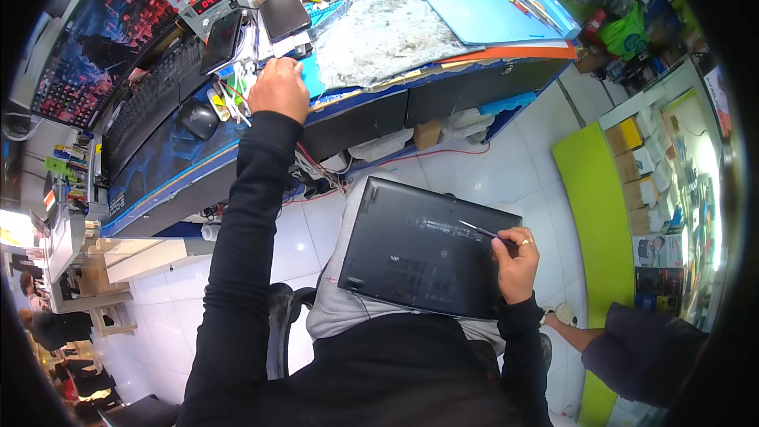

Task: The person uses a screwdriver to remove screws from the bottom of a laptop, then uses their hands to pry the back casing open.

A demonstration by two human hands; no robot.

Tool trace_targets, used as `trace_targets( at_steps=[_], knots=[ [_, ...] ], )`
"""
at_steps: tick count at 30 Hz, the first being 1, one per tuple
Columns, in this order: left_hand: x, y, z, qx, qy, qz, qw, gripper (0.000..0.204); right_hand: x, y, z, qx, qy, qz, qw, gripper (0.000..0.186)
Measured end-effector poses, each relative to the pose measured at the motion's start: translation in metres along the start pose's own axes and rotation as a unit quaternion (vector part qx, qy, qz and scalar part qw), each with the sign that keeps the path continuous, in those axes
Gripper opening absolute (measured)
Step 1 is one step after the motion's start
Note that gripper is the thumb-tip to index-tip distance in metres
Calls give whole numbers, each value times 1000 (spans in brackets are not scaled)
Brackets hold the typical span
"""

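A dark laptop (419, 269) lies across my lap with its underside up. My right hand (518, 263), a ring on one finger, is closed around a slim screwdriver (479, 228). Its shaft points left, over the laptop's bottom cover near the far right part. My left hand (278, 91) reaches to the near edge of the workbench, beside a bundle of cables (236, 95) and a dark phone-like slab (285, 14). The fingers there are curled down and their tips are hidden, so I cannot make out what they hold.
On the bench are a stained work mat (387, 35), a light blue tray (494, 12) with pens or tools, a power supply (205, 0), a keyboard (154, 99) and a mouse (198, 120). A glass display case (664, 190) stands right. Another person's leg (577, 336) shows nearby.
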State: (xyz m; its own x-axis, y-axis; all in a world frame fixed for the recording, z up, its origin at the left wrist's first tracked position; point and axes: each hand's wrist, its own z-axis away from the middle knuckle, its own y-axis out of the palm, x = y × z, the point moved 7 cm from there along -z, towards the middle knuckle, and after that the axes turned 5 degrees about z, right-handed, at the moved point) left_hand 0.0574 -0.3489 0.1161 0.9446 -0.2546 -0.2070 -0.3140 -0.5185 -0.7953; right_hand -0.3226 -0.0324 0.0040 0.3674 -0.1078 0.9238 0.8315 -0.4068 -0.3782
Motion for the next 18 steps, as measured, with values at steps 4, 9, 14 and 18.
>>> trace_targets(
  at_steps=[4, 9, 14, 18],
  knots=[
    [20, 18, -8, 48, -95, -21, 994, 23, -2, -1, 4, 0, -3, 1, 1000, 16],
    [31, 2, -7, -11, -58, 38, 998, 23, -10, -14, 2, -17, 100, -74, 992, 21],
    [-26, -33, 40, -150, 84, 115, 978, 7, 9, -5, -24, -7, 37, -119, 992, 19],
    [-125, 11, 130, 103, 156, 312, 932, 20, 30, 30, -53, -14, -91, -23, 996, 26]
  ],
)
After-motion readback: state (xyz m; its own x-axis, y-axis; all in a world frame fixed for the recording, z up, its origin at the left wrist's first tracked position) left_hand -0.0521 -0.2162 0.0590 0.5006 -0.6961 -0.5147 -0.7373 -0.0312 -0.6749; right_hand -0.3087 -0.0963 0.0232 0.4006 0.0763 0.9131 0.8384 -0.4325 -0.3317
